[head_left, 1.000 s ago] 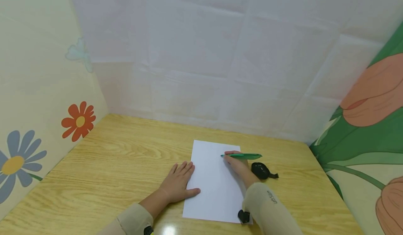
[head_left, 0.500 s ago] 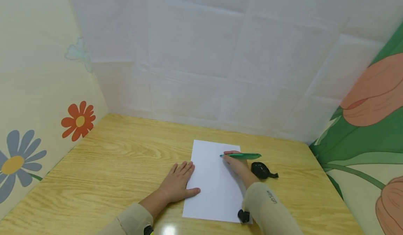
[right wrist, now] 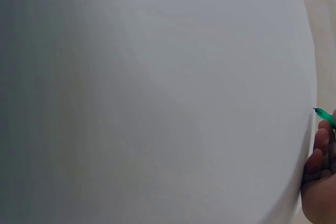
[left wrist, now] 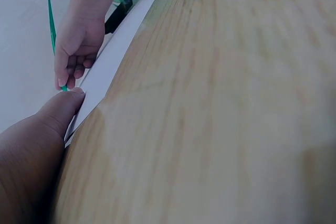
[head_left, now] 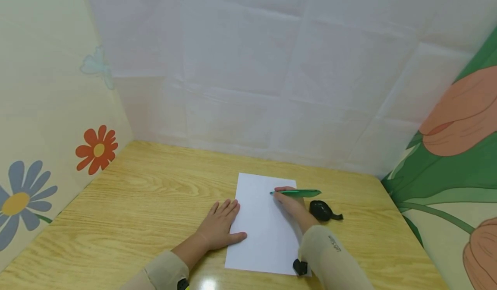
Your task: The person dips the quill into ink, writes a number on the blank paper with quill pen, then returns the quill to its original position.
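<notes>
A white sheet of paper (head_left: 262,234) lies on the wooden table. My right hand (head_left: 290,203) pinches a green pen (head_left: 303,193) over the upper part of the sheet, its tip pointing left at the paper. In the right wrist view the pen (right wrist: 324,114) shows at the right edge, above curled fingers (right wrist: 321,142). My left hand (head_left: 219,227) rests flat at the sheet's left edge, fingers spread, thumb on the paper. From the left wrist the thumb (left wrist: 58,111) lies near the paper's edge. Any marks on the paper are too faint to tell.
A black rounded object with a short tail (head_left: 322,211) lies on the table (head_left: 155,195) right of my right hand. A white sheet backdrop (head_left: 240,65) hangs behind, with flower-printed panels (head_left: 458,160) at both sides.
My right hand and the pen have shifted slightly to the left across the paper. The left hand and the sheet have stayed where they were.
</notes>
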